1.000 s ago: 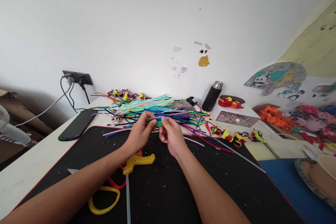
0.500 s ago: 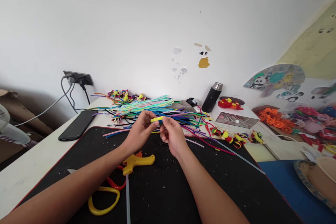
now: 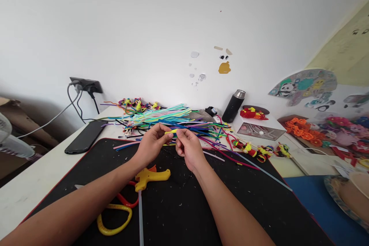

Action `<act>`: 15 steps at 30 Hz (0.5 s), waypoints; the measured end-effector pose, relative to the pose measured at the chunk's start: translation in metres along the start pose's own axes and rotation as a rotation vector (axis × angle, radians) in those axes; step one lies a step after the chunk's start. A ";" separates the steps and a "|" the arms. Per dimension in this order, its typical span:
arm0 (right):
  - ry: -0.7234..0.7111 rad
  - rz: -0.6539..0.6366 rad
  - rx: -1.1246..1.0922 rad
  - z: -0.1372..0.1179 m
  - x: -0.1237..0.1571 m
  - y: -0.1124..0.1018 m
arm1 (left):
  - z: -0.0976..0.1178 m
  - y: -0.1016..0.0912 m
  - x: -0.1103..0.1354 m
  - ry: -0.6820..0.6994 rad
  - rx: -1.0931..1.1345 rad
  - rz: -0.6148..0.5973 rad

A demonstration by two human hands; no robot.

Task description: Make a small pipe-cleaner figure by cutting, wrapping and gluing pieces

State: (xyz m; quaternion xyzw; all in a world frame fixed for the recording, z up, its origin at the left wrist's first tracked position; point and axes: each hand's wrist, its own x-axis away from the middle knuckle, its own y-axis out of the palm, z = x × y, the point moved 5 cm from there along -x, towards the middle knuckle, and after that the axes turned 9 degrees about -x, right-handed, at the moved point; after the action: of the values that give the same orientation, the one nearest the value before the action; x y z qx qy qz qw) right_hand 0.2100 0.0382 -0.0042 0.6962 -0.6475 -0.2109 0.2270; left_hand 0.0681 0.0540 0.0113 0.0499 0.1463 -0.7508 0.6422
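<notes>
White wall backs a cluttered worktop [image 3: 34, 184]. Above its black mat [image 3: 178, 207], the left hand [image 3: 151, 144] and right hand [image 3: 188, 148] pinch a yellow pipe cleaner [image 3: 170, 132] between closed fingers, just before the colourful pile [image 3: 173, 117].

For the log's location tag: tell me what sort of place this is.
Likely a home craft desk: a heap of coloured pipe cleaners, a yellow glue gun on a black mat, and small finished figures.

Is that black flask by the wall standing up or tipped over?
Standing upright: the black flask rests on its base on the white table, with its silver cap at the top.
</notes>
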 end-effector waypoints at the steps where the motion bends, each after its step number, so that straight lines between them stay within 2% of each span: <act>1: 0.002 -0.002 -0.003 0.000 0.000 0.000 | 0.000 0.000 0.000 0.000 0.001 -0.001; 7: 0.013 0.003 -0.033 0.002 0.000 -0.001 | 0.004 0.001 -0.003 0.017 -0.034 -0.055; 12: 0.004 -0.001 0.014 0.001 -0.001 -0.002 | 0.005 -0.003 -0.005 0.018 -0.036 -0.180; 15: 0.006 -0.012 0.063 0.001 0.000 -0.002 | 0.003 -0.007 -0.007 -0.014 -0.061 -0.294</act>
State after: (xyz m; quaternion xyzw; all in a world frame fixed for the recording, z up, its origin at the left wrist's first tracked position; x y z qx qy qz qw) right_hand 0.2111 0.0379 -0.0057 0.7076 -0.6490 -0.1896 0.2056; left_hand 0.0630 0.0605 0.0170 0.0031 0.1701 -0.8323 0.5276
